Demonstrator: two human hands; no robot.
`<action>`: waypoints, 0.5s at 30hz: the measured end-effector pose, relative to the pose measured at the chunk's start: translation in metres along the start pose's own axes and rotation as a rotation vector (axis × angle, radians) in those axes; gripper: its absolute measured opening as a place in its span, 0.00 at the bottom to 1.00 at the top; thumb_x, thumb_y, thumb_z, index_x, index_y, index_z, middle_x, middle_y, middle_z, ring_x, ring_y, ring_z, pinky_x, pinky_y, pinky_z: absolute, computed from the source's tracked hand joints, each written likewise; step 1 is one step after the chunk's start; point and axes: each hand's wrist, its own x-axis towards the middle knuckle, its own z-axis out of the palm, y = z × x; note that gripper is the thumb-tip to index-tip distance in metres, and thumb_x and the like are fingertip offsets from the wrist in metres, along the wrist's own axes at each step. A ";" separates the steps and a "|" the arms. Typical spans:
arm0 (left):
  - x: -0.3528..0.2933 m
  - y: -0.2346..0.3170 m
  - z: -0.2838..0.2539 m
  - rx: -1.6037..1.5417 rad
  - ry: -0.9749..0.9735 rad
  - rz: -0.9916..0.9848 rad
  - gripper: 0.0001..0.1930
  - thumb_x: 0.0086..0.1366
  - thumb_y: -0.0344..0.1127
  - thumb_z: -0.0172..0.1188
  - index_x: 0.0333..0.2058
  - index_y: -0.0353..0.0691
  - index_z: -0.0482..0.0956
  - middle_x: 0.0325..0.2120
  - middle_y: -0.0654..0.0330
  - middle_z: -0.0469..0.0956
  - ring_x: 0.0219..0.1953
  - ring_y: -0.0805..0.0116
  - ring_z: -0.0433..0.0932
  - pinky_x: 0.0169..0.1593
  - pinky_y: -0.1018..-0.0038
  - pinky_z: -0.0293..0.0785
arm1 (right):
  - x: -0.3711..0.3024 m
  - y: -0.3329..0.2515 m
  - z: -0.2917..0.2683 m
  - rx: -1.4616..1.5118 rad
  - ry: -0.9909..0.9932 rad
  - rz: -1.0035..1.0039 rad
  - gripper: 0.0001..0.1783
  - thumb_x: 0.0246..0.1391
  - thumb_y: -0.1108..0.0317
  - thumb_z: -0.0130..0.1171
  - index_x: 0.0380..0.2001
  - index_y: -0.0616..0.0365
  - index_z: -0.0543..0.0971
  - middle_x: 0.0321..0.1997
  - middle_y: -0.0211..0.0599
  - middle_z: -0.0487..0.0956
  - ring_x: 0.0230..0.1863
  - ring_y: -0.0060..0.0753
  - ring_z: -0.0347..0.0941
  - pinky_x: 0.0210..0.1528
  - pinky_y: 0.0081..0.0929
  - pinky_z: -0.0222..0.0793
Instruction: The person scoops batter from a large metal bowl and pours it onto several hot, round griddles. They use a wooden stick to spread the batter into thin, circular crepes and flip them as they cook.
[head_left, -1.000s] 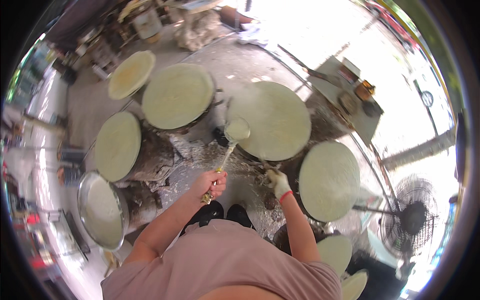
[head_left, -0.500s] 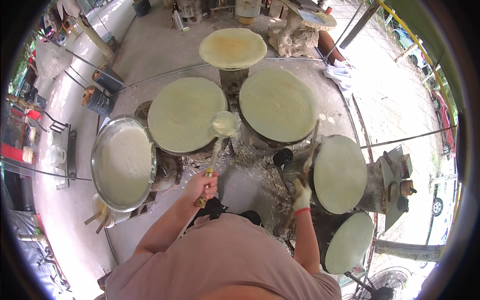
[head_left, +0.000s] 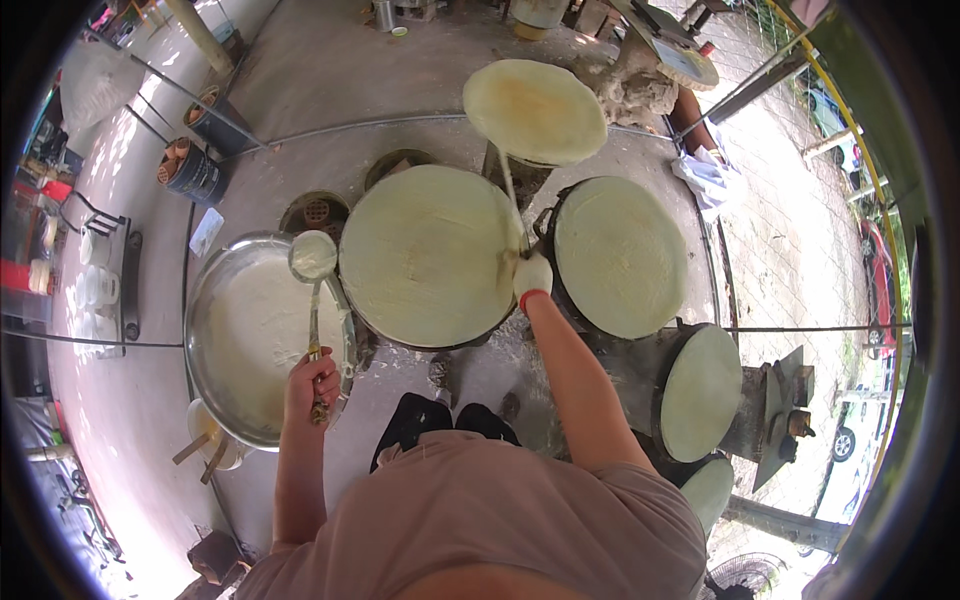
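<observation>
My left hand [head_left: 308,385] is closed around the handle of a ladle [head_left: 313,257] whose round bowl carries pale batter. The bowl is over the upper right rim of a large metal basin [head_left: 196,350] of white batter [head_left: 255,325]. My right hand [head_left: 533,276] wears a white glove and a red wristband. It grips a thin stick [head_left: 510,190] that points away toward the far round flatbread [head_left: 535,110]. This hand is at the right edge of the big middle flatbread [head_left: 425,255] on its round griddle; I cannot tell whether they touch.
To the right are a flatbread on a black griddle [head_left: 620,255] and two more flatbreads [head_left: 702,392] [head_left: 708,492]. A white bucket [head_left: 212,432] with wooden handles stands beside the basin. Dark buckets [head_left: 193,172] stand at far left, a fan [head_left: 745,575] at lower right.
The view has shifted left. My left hand has brought the ladle from over the middle flatbread to the basin. My right hand has moved from the right-hand griddle to the middle one with the stick.
</observation>
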 end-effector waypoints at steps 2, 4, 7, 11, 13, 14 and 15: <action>0.002 0.009 -0.009 -0.026 0.036 0.014 0.10 0.58 0.23 0.50 0.40 0.35 0.66 0.17 0.67 0.61 0.12 0.82 0.57 0.12 0.84 0.52 | -0.008 0.003 0.009 -0.017 -0.120 0.016 0.25 0.43 0.52 0.59 0.35 0.65 0.79 0.33 0.56 0.79 0.38 0.50 0.77 0.41 0.37 0.69; 0.003 0.017 -0.014 -0.049 0.064 0.027 0.10 0.58 0.23 0.50 0.39 0.34 0.66 0.17 0.67 0.61 0.13 0.82 0.57 0.12 0.84 0.52 | 0.002 0.004 0.022 0.374 -0.103 0.081 0.20 0.42 0.58 0.60 0.32 0.66 0.79 0.29 0.50 0.79 0.31 0.42 0.76 0.36 0.33 0.69; 0.004 0.026 -0.021 -0.104 0.074 0.012 0.10 0.58 0.23 0.50 0.40 0.34 0.66 0.17 0.67 0.61 0.13 0.82 0.57 0.12 0.85 0.52 | 0.016 -0.022 0.016 0.759 -0.183 0.173 0.14 0.40 0.67 0.61 0.28 0.68 0.78 0.24 0.40 0.77 0.23 0.32 0.72 0.29 0.29 0.67; 0.001 0.030 -0.024 -0.159 0.052 0.040 0.10 0.58 0.23 0.50 0.40 0.33 0.66 0.17 0.67 0.62 0.13 0.82 0.56 0.12 0.85 0.52 | 0.015 -0.080 -0.001 1.082 -0.244 0.196 0.12 0.40 0.74 0.60 0.31 0.67 0.76 0.26 0.34 0.76 0.24 0.27 0.70 0.27 0.26 0.66; -0.001 0.031 -0.023 -0.180 0.031 0.052 0.10 0.58 0.22 0.50 0.39 0.33 0.67 0.17 0.67 0.62 0.13 0.82 0.56 0.12 0.85 0.52 | 0.007 -0.095 -0.011 1.097 -0.269 0.138 0.15 0.42 0.75 0.59 0.37 0.67 0.75 0.31 0.35 0.76 0.29 0.28 0.72 0.32 0.25 0.67; -0.003 0.030 -0.024 -0.166 0.039 0.064 0.10 0.58 0.22 0.49 0.39 0.33 0.67 0.17 0.67 0.62 0.13 0.82 0.56 0.12 0.85 0.52 | -0.009 -0.106 -0.022 1.165 -0.285 0.104 0.16 0.43 0.76 0.59 0.39 0.66 0.74 0.32 0.35 0.76 0.30 0.28 0.72 0.33 0.24 0.68; -0.006 0.028 -0.026 -0.153 0.046 0.075 0.09 0.58 0.22 0.49 0.39 0.33 0.67 0.17 0.67 0.62 0.13 0.82 0.56 0.12 0.85 0.52 | -0.028 -0.115 -0.036 1.232 -0.301 0.070 0.17 0.43 0.76 0.58 0.40 0.66 0.74 0.33 0.35 0.76 0.31 0.28 0.72 0.35 0.24 0.68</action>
